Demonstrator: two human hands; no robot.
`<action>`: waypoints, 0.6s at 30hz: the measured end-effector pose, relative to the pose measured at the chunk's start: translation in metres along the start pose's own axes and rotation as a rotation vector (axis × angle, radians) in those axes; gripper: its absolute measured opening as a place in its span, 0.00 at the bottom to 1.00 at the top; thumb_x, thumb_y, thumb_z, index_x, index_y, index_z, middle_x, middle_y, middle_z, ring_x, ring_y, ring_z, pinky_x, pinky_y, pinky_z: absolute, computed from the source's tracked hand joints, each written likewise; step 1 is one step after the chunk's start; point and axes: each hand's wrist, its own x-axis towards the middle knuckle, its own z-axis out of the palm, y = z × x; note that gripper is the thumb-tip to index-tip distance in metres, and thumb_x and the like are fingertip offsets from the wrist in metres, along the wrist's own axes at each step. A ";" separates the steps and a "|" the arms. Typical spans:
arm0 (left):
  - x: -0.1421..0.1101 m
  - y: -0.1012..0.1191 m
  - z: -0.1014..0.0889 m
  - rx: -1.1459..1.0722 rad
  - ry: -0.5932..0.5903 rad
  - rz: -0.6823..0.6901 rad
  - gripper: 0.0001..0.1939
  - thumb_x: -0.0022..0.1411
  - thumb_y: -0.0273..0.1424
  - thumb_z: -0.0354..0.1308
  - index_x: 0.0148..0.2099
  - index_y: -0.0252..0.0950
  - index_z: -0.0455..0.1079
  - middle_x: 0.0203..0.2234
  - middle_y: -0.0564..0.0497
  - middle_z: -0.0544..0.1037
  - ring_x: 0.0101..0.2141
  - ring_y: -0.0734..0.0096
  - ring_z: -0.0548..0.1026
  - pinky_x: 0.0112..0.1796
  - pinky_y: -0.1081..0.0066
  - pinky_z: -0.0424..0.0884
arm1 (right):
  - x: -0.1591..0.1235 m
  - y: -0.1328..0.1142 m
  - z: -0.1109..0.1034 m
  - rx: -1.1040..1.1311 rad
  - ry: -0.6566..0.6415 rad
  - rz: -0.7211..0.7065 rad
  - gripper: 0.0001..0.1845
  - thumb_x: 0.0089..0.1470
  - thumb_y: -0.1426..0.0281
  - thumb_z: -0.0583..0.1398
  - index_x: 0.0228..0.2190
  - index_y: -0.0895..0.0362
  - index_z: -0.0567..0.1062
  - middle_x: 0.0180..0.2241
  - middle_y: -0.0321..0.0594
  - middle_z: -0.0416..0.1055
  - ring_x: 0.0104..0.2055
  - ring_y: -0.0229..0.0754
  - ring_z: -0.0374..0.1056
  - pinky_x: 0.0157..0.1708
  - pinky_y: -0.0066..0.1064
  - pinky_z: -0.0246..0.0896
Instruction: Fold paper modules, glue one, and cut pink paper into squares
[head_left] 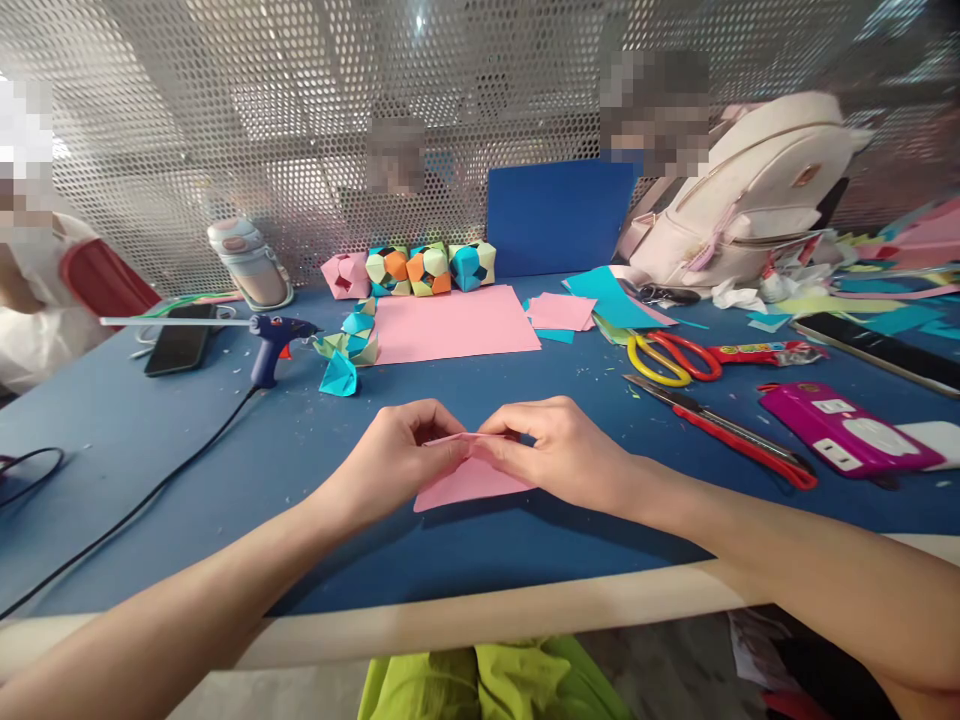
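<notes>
A small sheet of pink paper (474,482) is held between both hands just above the blue table, its upper edge pinched and partly folded over. My left hand (409,450) is closed on the paper's left side, thumb pressing on top. My right hand (555,445) grips the right side the same way, its thumb meeting the other near the middle. The fingers behind the paper are mostly hidden. Beyond the hands lies a larger pink sheet (457,325), with folded blue and green paper pieces (341,372) at its left.
A blue glue gun (274,345) with a trailing cord lies left, near a phone (178,342) and bottle (249,265). Folded paper balls (429,270) line the back. Scissors (671,358), a cutter (697,412), a purple device (844,428) and a backpack (739,200) are right.
</notes>
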 end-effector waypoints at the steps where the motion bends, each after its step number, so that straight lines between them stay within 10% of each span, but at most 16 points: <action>1: 0.000 0.000 0.000 0.000 0.001 0.004 0.08 0.53 0.34 0.61 0.28 0.34 0.72 0.19 0.56 0.70 0.20 0.80 0.62 0.20 0.79 0.56 | 0.000 0.000 0.000 0.010 -0.006 0.008 0.09 0.56 0.71 0.60 0.25 0.60 0.76 0.19 0.32 0.68 0.20 0.30 0.60 0.21 0.23 0.53; 18: 0.008 -0.002 -0.011 0.126 -0.123 0.060 0.15 0.56 0.40 0.58 0.33 0.36 0.80 0.25 0.50 0.79 0.26 0.70 0.69 0.26 0.74 0.62 | 0.004 0.010 -0.011 0.013 -0.160 0.025 0.12 0.59 0.68 0.58 0.29 0.59 0.79 0.23 0.35 0.75 0.22 0.31 0.64 0.23 0.23 0.56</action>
